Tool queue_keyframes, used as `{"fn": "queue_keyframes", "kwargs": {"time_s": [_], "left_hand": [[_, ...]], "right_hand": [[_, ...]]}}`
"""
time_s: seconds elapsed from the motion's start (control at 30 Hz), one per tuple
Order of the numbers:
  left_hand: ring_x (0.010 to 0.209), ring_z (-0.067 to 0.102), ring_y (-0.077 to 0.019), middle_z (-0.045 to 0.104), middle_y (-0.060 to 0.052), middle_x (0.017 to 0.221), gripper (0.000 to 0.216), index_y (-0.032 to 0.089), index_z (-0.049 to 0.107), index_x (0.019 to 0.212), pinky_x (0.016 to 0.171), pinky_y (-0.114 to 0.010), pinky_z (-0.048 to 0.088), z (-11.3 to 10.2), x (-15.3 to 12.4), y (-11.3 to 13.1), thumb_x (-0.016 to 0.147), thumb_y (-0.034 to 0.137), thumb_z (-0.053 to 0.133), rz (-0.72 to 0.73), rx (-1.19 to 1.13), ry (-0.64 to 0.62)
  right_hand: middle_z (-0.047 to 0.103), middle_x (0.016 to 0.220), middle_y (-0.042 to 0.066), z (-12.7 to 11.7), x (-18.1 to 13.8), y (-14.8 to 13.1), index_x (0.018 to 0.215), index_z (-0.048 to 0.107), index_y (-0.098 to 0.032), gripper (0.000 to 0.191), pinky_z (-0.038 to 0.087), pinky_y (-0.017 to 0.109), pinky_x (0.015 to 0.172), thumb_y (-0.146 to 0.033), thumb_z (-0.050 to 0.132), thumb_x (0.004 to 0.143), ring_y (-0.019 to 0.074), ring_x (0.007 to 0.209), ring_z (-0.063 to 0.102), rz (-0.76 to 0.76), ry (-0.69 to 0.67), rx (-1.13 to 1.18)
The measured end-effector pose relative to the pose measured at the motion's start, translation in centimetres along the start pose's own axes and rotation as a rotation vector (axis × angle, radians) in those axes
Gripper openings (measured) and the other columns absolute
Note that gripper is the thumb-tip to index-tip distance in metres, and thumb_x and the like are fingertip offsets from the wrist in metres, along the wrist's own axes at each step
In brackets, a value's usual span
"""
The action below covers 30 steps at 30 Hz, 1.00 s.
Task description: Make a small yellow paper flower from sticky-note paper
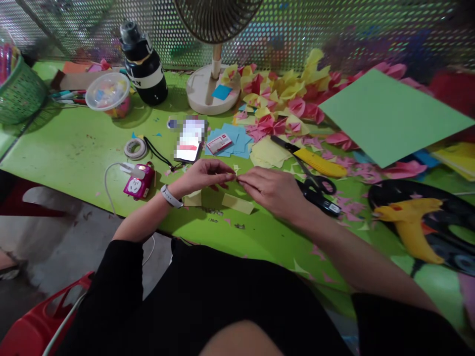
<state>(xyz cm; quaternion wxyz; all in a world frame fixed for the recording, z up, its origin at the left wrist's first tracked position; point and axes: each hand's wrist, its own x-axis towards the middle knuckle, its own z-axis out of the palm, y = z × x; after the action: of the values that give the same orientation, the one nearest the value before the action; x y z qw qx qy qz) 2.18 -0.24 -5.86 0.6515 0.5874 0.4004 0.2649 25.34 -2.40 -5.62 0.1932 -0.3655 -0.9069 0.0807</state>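
Near the front edge of the bright-green painted desk (81, 148), the left hand (203, 174) and right hand (273, 190) pinch a tiny pale-yellow paper piece (236, 169) between their fingertips, which partly hide it. It should be light, soft and easily creased, best gripped by its edges.

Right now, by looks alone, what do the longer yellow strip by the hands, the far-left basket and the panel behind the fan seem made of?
Yellow strip: probably matte paper, being thin, flat and straight-edged.
Basket: likely plastic, slightly shiny, its green wall showing a regular lattice-like pattern.
Panel: perhaps metal, given the greyish sheen between its holes, though plastic is possible.
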Motion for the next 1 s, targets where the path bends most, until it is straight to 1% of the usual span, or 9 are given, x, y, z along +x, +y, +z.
{"fn": "queue_keyframes", "kwargs": {"time_s": [0.23,0.37,0.53,0.67,0.77,0.83,0.9,0.97,1.0], "left_hand": [[0.072,0.072,-0.0127,0.075,-0.009,0.088,0.028,0.011,0.071,0.099,0.061,-0.022,0.058,0.3,0.1,-0.2,0.081,0.033,0.075,0.009,-0.027,0.005],[0.07,0.071,-0.0121,0.075,-0.009,0.087,0.029,0.011,0.071,0.101,0.062,-0.022,0.057,0.0,0.2,-0.5,0.082,0.032,0.074,0.019,0.04,0.039],[0.066,0.066,-0.0086,0.072,-0.007,0.081,0.028,0.009,0.071,0.098,0.063,-0.021,0.055,-0.6,0.3,-0.5,0.084,0.033,0.072,0.126,0.175,0.279],[0.066,0.064,-0.0078,0.07,-0.005,0.078,0.024,0.009,0.07,0.095,0.063,-0.02,0.055,-0.5,0.2,0.1,0.084,0.03,0.07,0.109,0.169,0.288],[0.066,0.064,-0.0079,0.07,-0.006,0.078,0.023,0.009,0.07,0.095,0.063,-0.021,0.055,-0.4,0.1,0.4,0.084,0.029,0.069,0.106,0.174,0.288],[0.066,0.063,-0.0077,0.07,-0.005,0.077,0.024,0.009,0.07,0.095,0.063,-0.021,0.055,-0.4,0.0,0.4,0.085,0.031,0.069,0.117,0.177,0.305],[0.066,0.063,-0.0073,0.07,-0.005,0.077,0.024,0.01,0.071,0.095,0.063,-0.02,0.055,-0.5,0.0,0.3,0.085,0.031,0.069,0.135,0.175,0.326],[0.066,0.063,-0.0072,0.07,-0.005,0.077,0.023,0.01,0.071,0.094,0.063,-0.02,0.055,-0.5,0.1,0.2,0.085,0.031,0.069,0.147,0.168,0.334],[0.066,0.064,-0.0074,0.07,-0.005,0.077,0.023,0.009,0.071,0.094,0.063,-0.02,0.055,-0.5,0.1,0.2,0.084,0.03,0.069,0.15,0.163,0.331]], "right_hand": [[0.077,0.097,0.008,-0.2,0.0,0.1,0.105,0.075,-0.016,0.028,0.045,0.029,0.054,-0.024,0.049,0.099,0.0173,0.071,0.066,0.009,0.005,0.008],[0.077,0.098,0.008,0.3,0.0,0.3,0.106,0.075,-0.015,0.028,0.044,0.028,0.053,-0.024,0.05,0.099,0.016,0.069,0.066,0.022,-0.018,-0.008],[0.076,0.092,0.01,2.0,0.1,-0.5,0.1,0.076,-0.013,0.03,0.042,0.027,0.051,-0.016,0.046,0.098,0.018,0.071,0.066,0.083,-0.243,-0.101],[0.075,0.096,0.014,2.2,0.2,-1.1,0.105,0.075,-0.011,0.033,0.043,0.028,0.052,-0.012,0.043,0.097,0.0215,0.079,0.067,0.13,-0.349,-0.168],[0.074,0.099,0.015,0.9,0.0,-0.9,0.112,0.072,-0.011,0.036,0.042,0.029,0.05,-0.014,0.039,0.098,0.0212,0.074,0.066,0.172,-0.383,-0.163],[0.073,0.099,0.014,0.0,-0.3,-0.7,0.11,0.072,-0.012,0.036,0.044,0.029,0.051,-0.018,0.038,0.099,0.0202,0.072,0.065,0.178,-0.38,-0.127],[0.072,0.101,0.014,-0.6,-0.4,-0.7,0.106,0.072,-0.014,0.032,0.044,0.029,0.053,-0.028,0.044,0.098,0.0206,0.074,0.065,0.163,-0.397,-0.079],[0.072,0.098,0.013,-0.9,-0.4,-1.0,0.1,0.071,-0.015,0.027,0.043,0.03,0.053,-0.035,0.054,0.094,0.0215,0.074,0.065,0.155,-0.466,-0.044],[0.071,0.095,0.013,-0.9,-0.3,-1.1,0.096,0.07,-0.015,0.024,0.042,0.029,0.053,-0.035,0.057,0.092,0.0214,0.073,0.064,0.154,-0.517,-0.027]]}}
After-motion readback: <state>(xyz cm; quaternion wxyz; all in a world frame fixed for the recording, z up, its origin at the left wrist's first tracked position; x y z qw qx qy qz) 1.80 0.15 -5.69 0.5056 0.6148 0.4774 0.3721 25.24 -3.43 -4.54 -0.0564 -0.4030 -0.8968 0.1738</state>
